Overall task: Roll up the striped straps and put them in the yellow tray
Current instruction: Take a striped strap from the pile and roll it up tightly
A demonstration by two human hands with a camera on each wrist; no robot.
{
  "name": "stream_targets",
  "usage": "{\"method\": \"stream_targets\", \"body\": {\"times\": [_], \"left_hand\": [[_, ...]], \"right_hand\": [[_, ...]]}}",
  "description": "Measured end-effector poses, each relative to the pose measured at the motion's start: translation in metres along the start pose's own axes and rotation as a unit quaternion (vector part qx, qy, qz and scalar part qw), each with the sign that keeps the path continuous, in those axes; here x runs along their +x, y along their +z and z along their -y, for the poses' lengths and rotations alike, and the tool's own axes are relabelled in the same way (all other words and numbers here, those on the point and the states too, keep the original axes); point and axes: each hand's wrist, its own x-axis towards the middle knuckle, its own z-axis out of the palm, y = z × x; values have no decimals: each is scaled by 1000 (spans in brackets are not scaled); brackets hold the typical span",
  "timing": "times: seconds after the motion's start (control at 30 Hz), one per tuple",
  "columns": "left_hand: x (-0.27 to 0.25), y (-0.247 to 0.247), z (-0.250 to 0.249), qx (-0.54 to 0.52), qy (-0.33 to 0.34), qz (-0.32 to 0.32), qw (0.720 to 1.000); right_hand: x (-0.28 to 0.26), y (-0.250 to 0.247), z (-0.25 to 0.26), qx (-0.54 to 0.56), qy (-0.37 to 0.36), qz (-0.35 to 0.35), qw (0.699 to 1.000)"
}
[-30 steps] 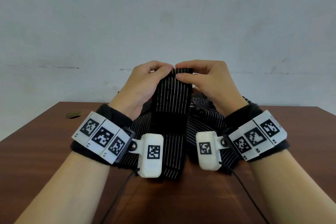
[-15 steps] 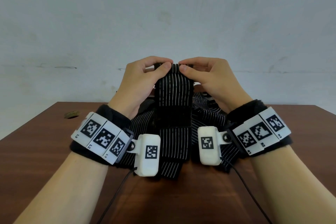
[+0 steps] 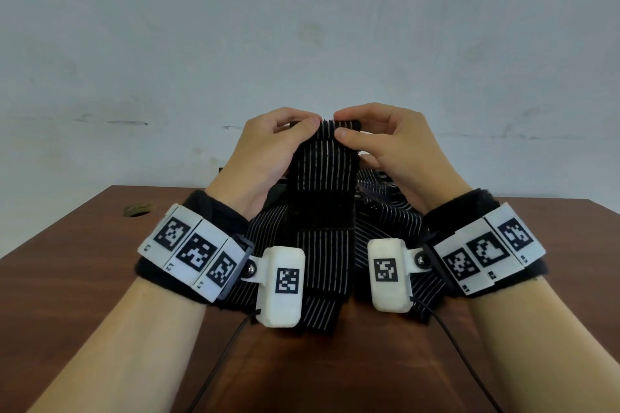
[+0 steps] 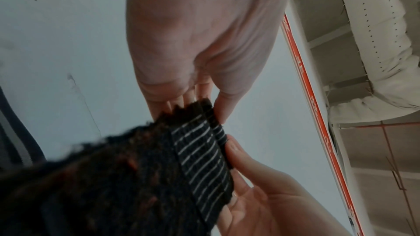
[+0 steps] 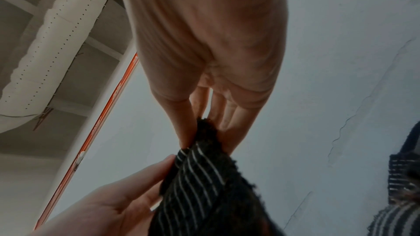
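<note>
2 hands, the left hand [image 3: 268,151] and right hand [image 3: 392,141], pinch the striped strap [image 3: 323,198] at its top end, equally near, its length hanging straight down toward the table [image 3: 84,261]; no yellow tray shows.

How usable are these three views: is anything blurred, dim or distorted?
Head view: sharp, evenly lit, the table edges splay from the wide lens. Left wrist view: dim; the strap is soft and blurred near the lens, the left hand in shade. Right wrist view: likewise dim, the right hand backlit.
</note>
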Motion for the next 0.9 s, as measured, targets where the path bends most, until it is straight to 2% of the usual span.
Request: {"method": "stream_targets", "body": {"times": [0.23,0.4,0.5,0.7,0.9], "left_hand": [[1,-5,0,2,9,17,1000],[1,-4,-1,-23,10,-14,1000],[1,-2,-1,1,16,-23,1000],[0,-7,0,19,-8,-22,1000],[-1,-8,-1,8,26,-9,1000]], "right_hand": [[1,5,-3,30,55,-6,998],[1,4,-1,44,21,-14,999],[0,3,0,58,7,-17,998],[0,6,-4,70,9,-2,998],[-2,4,2,77,19,-3,997]]}}
